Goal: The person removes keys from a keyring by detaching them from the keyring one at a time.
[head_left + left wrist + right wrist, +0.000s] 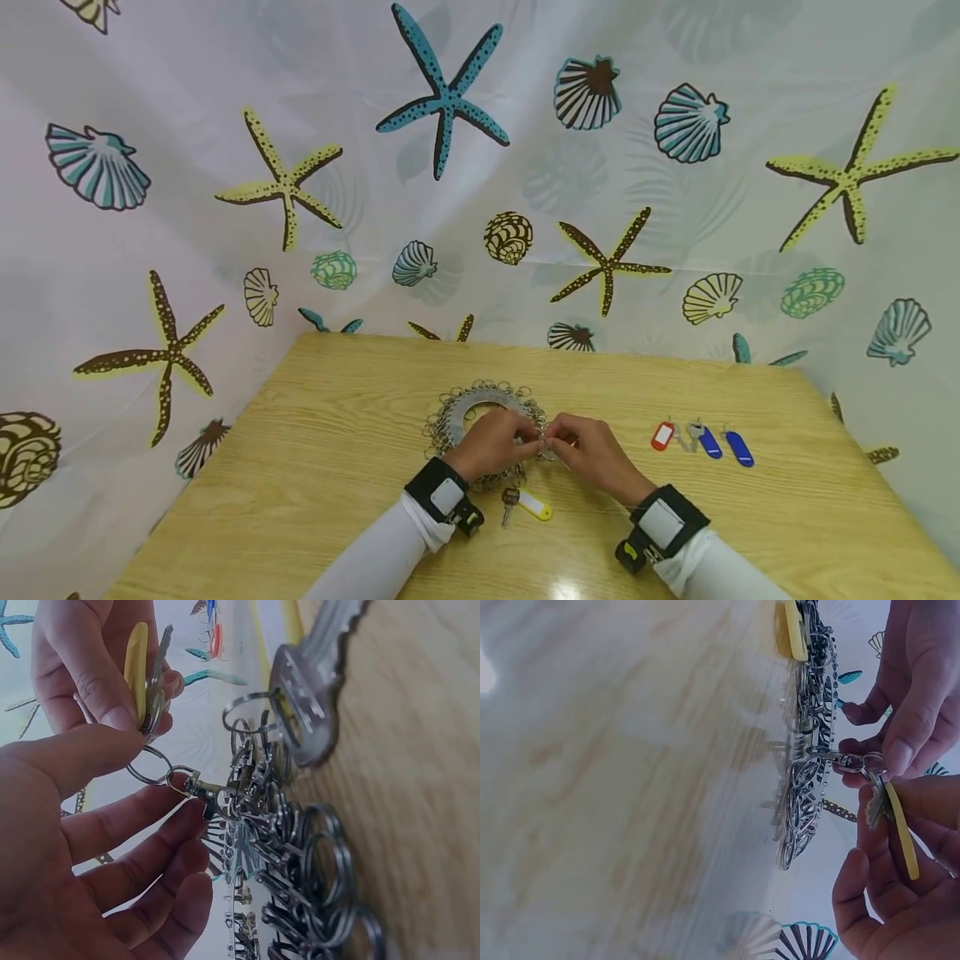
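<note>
A flat metal ring [456,414] lies on the table, its edge full of small clasps and key rings. My left hand [491,442] is at its right side, with thumb and finger pinching a key ring [150,766] that hangs from a swivel clasp [201,787]. From the right, my right hand [592,454] meets it, pinching a key [875,802] with a yellow key tag [904,832] close beside that key ring. Fingertips partly hide where key and ring meet. Below the left hand lie another key [509,500] and a yellow tag [536,505].
To the right on the wooden table [360,392] lie a red key tag [662,436], a blue key tag [709,443] with keys [694,432] near it, and another blue tag [739,448]. A curtain [480,192] printed with starfish and shells surrounds the table's back and sides.
</note>
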{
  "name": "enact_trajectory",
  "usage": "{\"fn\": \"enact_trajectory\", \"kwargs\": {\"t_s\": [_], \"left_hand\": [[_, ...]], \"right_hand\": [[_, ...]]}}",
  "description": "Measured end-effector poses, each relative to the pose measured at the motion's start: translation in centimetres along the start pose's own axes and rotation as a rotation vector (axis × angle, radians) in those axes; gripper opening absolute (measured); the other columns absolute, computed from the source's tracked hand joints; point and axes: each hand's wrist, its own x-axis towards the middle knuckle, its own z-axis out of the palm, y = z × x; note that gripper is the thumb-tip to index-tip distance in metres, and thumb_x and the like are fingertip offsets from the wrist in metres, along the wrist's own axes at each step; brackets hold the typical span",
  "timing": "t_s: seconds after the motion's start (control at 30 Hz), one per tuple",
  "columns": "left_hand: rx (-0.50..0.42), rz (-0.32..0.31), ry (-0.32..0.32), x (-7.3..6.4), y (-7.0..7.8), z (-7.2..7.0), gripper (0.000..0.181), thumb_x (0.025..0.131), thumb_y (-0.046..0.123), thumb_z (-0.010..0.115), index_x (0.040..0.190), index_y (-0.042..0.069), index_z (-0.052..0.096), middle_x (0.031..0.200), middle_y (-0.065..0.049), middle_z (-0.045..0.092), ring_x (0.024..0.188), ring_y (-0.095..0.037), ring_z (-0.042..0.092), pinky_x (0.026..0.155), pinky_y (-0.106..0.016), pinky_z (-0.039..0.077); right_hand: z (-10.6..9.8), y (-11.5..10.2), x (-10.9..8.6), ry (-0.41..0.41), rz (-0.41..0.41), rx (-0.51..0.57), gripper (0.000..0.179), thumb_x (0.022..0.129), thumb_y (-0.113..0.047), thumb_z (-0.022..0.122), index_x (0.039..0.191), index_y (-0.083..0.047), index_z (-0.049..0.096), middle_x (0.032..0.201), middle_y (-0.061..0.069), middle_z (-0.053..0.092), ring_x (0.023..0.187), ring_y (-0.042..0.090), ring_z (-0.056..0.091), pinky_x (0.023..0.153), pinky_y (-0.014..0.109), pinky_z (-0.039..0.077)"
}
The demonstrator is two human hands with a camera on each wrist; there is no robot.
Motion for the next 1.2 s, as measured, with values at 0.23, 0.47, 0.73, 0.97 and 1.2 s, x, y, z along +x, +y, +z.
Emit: {"fn": "enact_trajectory", "kwargs": {"t_s": [0.23,0.47,0.73,0.97,1.2], "left_hand": [[0.031,0.001,0.02,0.08,0.12,0.12,0.012,0.092,0.023,0.068,0.093,0.014,0.076,0.084,0.006,0.071,0.07,0.0,0.058,0.062,-0.017,0.045],[0.073,0.007,0.02,0.22,0.07,0.21,0.013,0.09,0.023,0.07,0.099,0.016,0.077,0.091,0.005,0.072,0.083,-0.01,0.066,0.069,-0.018,0.048],[0.048,0.003,0.017,0.14,-0.18,0.41,0.016,0.092,0.026,0.068,0.102,0.017,0.076,0.089,0.007,0.071,0.077,-0.003,0.062,0.066,-0.018,0.047],[0.052,0.006,0.036,0.12,-0.2,0.47,0.015,0.092,0.028,0.068,0.098,0.017,0.077,0.083,0.007,0.071,0.069,0.001,0.058,0.061,-0.016,0.045],[0.053,0.045,0.035,0.08,-0.34,0.48,0.014,0.09,0.023,0.071,0.101,0.018,0.077,0.083,0.008,0.072,0.067,0.004,0.057,0.058,-0.014,0.043]], "right_hand": [[0.01,0.01,-0.1,0.004,-0.002,-0.019,0.007,0.093,-0.015,0.066,0.093,-0.008,0.068,0.084,0.002,0.069,0.07,0.01,0.06,0.062,0.025,0.049],[-0.03,0.15,-0.13,0.004,0.011,-0.024,0.004,0.092,-0.013,0.067,0.093,-0.01,0.068,0.083,-0.005,0.067,0.07,0.008,0.061,0.062,0.025,0.049],[0.05,0.04,-0.11,0.006,0.015,-0.019,0.006,0.093,-0.016,0.065,0.093,-0.01,0.068,0.084,-0.003,0.068,0.072,0.009,0.061,0.062,0.025,0.049],[0.12,0.01,-0.06,0.002,0.0,-0.021,0.006,0.092,-0.015,0.067,0.092,-0.009,0.068,0.084,-0.004,0.068,0.071,0.008,0.061,0.062,0.025,0.049],[0.1,0.0,-0.13,-0.012,-0.004,-0.018,0.008,0.092,-0.015,0.067,0.091,-0.008,0.069,0.083,-0.005,0.068,0.07,0.007,0.06,0.061,0.024,0.049]]}}
